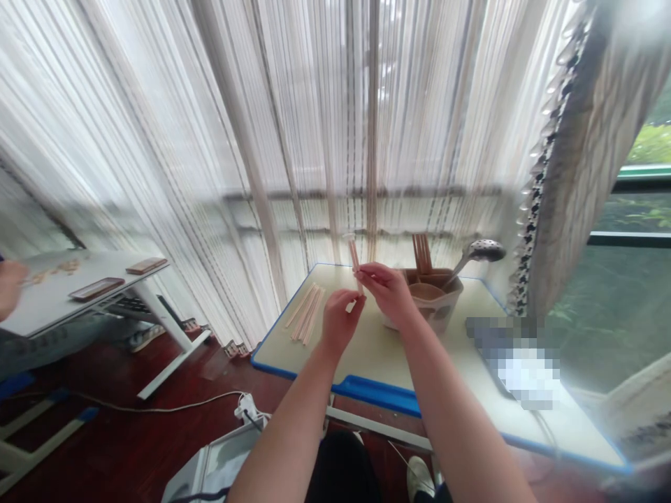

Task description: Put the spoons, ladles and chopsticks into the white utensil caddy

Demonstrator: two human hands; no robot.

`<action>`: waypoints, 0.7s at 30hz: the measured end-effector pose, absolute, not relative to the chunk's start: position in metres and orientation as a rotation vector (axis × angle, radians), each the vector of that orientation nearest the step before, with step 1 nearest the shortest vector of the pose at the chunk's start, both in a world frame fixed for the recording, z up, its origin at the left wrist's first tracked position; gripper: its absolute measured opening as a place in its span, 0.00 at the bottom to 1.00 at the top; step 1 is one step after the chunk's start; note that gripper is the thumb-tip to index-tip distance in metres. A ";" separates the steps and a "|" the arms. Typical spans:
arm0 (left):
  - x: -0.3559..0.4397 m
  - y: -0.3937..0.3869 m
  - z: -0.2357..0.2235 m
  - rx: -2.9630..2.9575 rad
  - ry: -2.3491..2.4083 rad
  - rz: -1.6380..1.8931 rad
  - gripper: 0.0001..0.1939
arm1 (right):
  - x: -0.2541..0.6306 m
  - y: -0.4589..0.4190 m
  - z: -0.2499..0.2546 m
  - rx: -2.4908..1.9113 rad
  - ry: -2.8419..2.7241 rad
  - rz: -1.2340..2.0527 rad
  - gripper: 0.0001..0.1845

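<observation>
Both my hands are raised over a blue-edged table (377, 391). My right hand (386, 292) pinches a thin wooden chopstick (353, 254) in a clear sleeve, held nearly upright. My left hand (340, 320) is closed on the lower end of the same chopstick. A bundle of several bare chopsticks (306, 313) lies on the table to the left of my hands. Just right of my right hand stands a plastic container (439, 299) holding brown utensils and a metal slotted ladle (478, 253).
Striped sheer curtains hang behind the table. A white desk (78, 293) with brown trays stands at the left, another person's hand (10, 283) at its edge. A cable and power strip (245, 406) lie on the dark red floor. A blurred patch covers something at the table's right.
</observation>
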State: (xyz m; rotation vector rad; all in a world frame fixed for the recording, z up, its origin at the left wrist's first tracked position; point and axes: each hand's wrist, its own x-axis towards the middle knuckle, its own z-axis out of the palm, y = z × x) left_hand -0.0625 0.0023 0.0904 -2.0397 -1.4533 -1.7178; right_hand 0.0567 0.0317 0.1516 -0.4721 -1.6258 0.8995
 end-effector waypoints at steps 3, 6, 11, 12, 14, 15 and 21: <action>-0.039 0.008 0.108 -2.092 -1.370 -1.772 0.06 | 0.080 0.029 0.171 -0.500 -1.630 0.795 0.10; -0.017 0.012 0.118 -2.148 -1.305 -1.813 0.06 | 0.104 0.027 0.184 -0.540 -1.631 0.717 0.11; 0.013 0.016 0.126 -2.193 -1.237 -1.815 0.07 | 0.141 0.028 0.195 -0.613 -1.578 0.703 0.12; 0.018 0.017 0.126 -2.196 -1.232 -1.808 0.07 | 0.147 0.030 0.196 -0.630 -1.558 0.705 0.12; 0.025 0.018 0.126 -2.176 -1.230 -1.806 0.09 | 0.156 0.034 0.197 -0.660 -1.530 0.703 0.13; 0.027 0.019 0.126 -2.142 -1.238 -1.819 0.10 | 0.160 0.036 0.197 -0.670 -1.520 0.699 0.13; 0.036 0.034 0.120 -1.672 -1.481 -2.015 0.11 | 0.167 0.064 0.182 -0.718 -1.477 0.703 0.14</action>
